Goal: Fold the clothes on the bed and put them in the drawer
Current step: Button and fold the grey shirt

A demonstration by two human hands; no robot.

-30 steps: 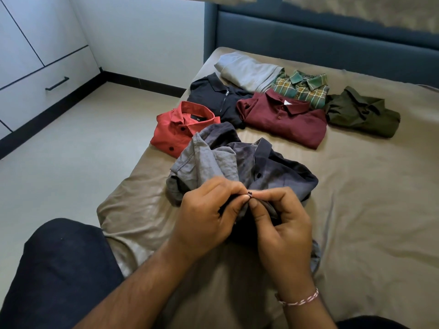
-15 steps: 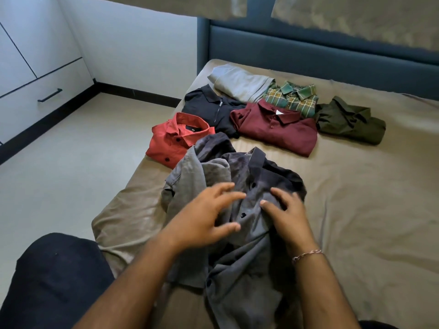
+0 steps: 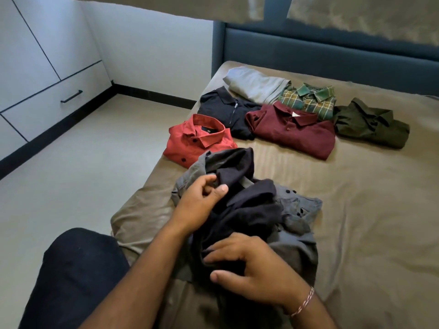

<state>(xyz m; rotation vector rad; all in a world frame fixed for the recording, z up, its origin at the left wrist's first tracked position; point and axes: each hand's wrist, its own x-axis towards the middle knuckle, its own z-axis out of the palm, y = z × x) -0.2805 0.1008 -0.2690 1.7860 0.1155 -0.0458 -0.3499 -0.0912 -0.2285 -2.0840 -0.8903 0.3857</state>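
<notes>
Clothes: your crumpled grey shirt (image 3: 247, 210) lies bunched at the near left part of the bed, dark inner fabric showing.
Left hand (image 3: 199, 205): your fingers curl round a fold of the grey shirt, thumb against them.
Right hand (image 3: 251, 269): your fingers pinch the dark cloth at the near end of the heap; a thread bracelet (image 3: 304, 302) circles your wrist.
Folded pile: red shirt (image 3: 199, 138), black zip polo (image 3: 228, 110), maroon polo (image 3: 294, 131), plaid shirt (image 3: 308, 98), olive shirt (image 3: 370, 122) and grey garment (image 3: 256, 84) lie near the headboard.
Bed (image 3: 368, 210): a wrinkled tan sheet covers it; blue padded headboard (image 3: 332, 46).
Room: pale floor (image 3: 83, 174), white drawer (image 3: 57, 100) with a black handle, closed, at your left.
</notes>
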